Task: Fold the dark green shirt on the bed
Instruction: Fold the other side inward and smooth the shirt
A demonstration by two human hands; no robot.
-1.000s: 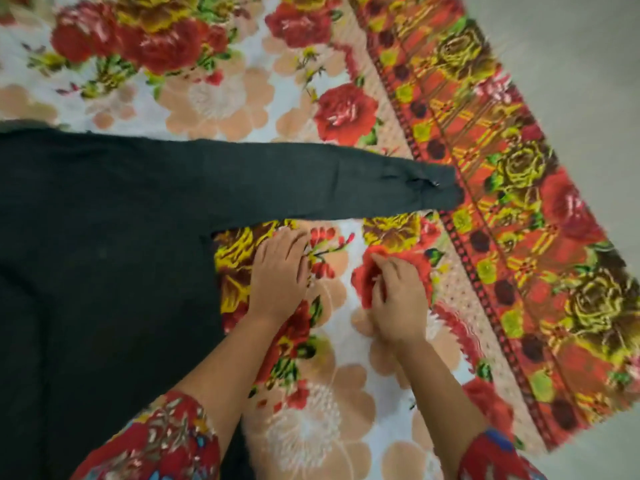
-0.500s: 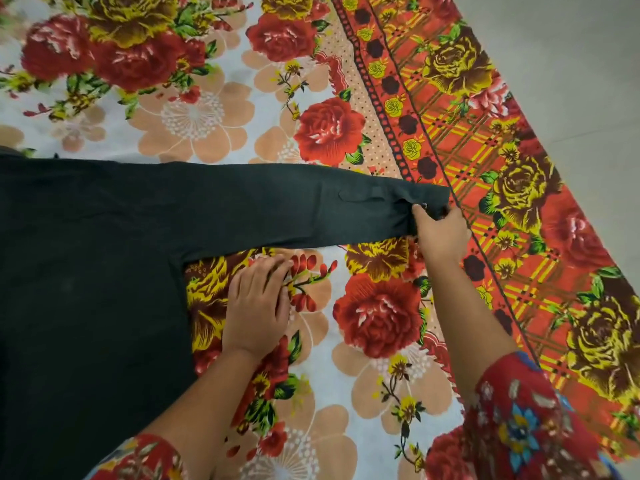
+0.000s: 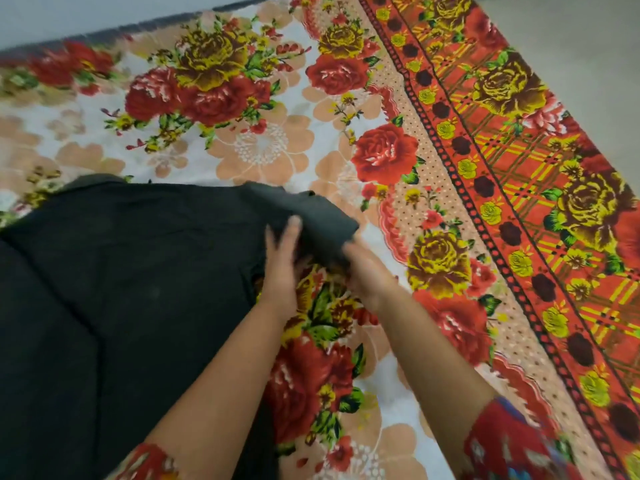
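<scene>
- Nearest, at the bottom edge: two bare forearms reaching up out of red floral cuffs (image 3: 502, 441), angled toward each other.
- Left hand (image 3: 282, 271) palm down, fingers (image 3: 294, 226) straight and close together, lying flat on dark cloth; nothing gripped.
- Right hand (image 3: 369, 275) just right of those fingers, blurred, back of the hand up, fingertips hidden under the near edge of the bunched sleeve (image 3: 322, 220); cannot tell whether gripping or only touching.
- Between and just beyond both sets of fingers: that sleeve doubled over in a loose, raised heap, partly over the shoulder.
- Left of the left fingers: the dark green shirt (image 3: 121, 271), body spread flat on the bed, running off the left edge.
- Under and beyond the fingers: floral bedsheet (image 3: 263, 147) with red and yellow roses, orange checked border to the right.
- Farthest, well past the fingertips at top right: pale floor (image 3: 571, 26).
</scene>
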